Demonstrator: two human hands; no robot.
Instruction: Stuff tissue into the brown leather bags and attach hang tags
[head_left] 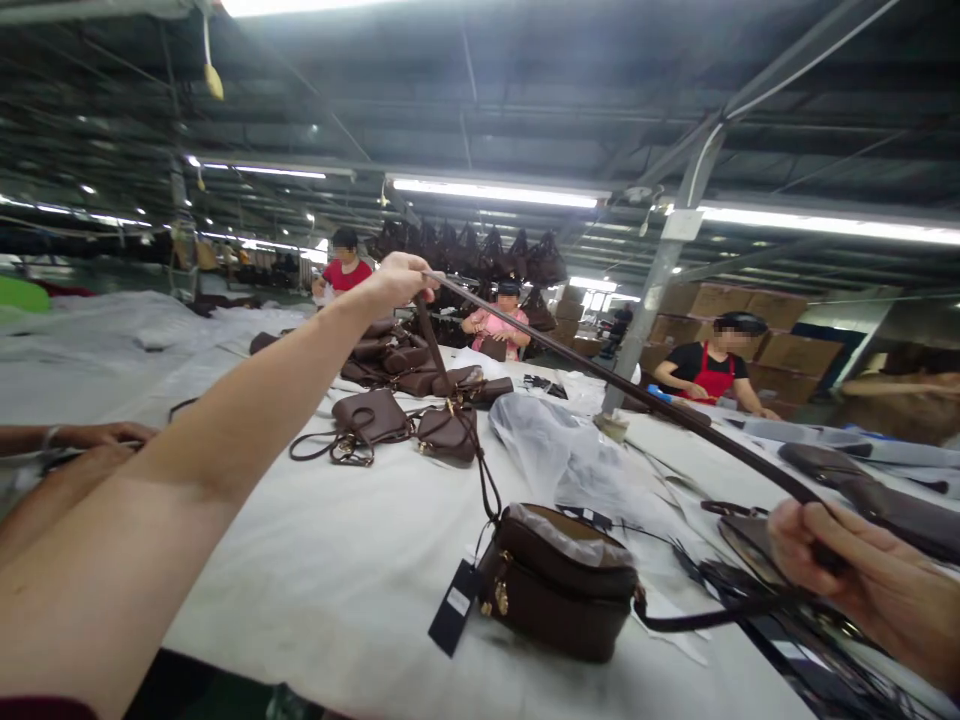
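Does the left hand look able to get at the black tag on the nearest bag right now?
Probably, if it lets go: the left hand is raised, pinching the strap, but nothing covers the black tag.

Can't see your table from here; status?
Left hand, right hand gripping strap, stretched between them. Brown bag on table, top open. Plastic film just behind.

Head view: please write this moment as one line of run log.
left hand: raised, holds strap | right hand: holds strap | brown bag: on white table, open top | black tag: hangs beside bag
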